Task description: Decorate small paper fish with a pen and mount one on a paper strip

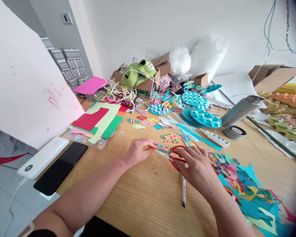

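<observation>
My left hand (pixel 138 151) pinches a small piece of orange paper (pixel 151 149) between thumb and fingertips, low over the table. From the other side my right hand (pixel 197 164) grips red-handled scissors (pixel 175 153), whose blades point left toward the paper. Pale blue strips show around the blades; whether they are held or lie beneath, I cannot tell. Just beyond lie small colourful paper bits (pixel 169 138) in a rough ring. Behind those, several paper fish cutouts (pixel 146 122) rest on the wood. A pen (pixel 184 191) lies below the scissors.
Coloured paper sheets (pixel 106 121), a black phone (pixel 61 168) and a white power bank (pixel 43 157) are at left. A glue bottle (pixel 215 138), steel flask (pixel 241 110) and blue scalloped discs (pixel 201 118) stand at right. Paper scraps (pixel 249 187) heap near my right forearm.
</observation>
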`<state>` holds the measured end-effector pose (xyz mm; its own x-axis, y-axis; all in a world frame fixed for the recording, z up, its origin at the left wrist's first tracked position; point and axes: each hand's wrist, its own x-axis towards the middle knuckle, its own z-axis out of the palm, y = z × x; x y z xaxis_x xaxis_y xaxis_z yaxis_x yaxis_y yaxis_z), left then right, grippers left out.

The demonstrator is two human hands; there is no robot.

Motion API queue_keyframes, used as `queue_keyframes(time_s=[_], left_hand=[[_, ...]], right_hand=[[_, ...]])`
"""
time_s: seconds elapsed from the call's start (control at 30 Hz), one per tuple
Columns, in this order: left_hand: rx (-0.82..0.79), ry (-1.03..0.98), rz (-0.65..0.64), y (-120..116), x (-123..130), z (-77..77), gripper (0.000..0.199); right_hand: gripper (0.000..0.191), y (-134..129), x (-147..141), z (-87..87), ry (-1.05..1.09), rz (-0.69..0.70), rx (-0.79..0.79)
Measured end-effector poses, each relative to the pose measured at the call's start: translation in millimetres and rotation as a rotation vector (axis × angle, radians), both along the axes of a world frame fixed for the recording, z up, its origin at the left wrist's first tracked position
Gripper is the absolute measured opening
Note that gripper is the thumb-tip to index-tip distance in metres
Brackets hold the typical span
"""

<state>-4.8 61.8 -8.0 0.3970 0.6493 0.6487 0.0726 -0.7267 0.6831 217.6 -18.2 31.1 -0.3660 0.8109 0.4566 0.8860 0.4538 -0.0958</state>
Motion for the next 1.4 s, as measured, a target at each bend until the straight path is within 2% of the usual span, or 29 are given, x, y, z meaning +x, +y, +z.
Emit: queue_keyframes(time_s=[0.4,1.4], left_hand=[[-0.014,0.025,0.003,-0.2,-1.0,0.4,0.019],[-0.004,0.009,-0.031,-0.2,0.7,-4.3,0.016]], right_hand=[[0.017,-1.1,0.7,3.4,-0.001,0.002,0.004],[0.016,0.0,1.2,-1.1,0.011,0.014,-0.045]])
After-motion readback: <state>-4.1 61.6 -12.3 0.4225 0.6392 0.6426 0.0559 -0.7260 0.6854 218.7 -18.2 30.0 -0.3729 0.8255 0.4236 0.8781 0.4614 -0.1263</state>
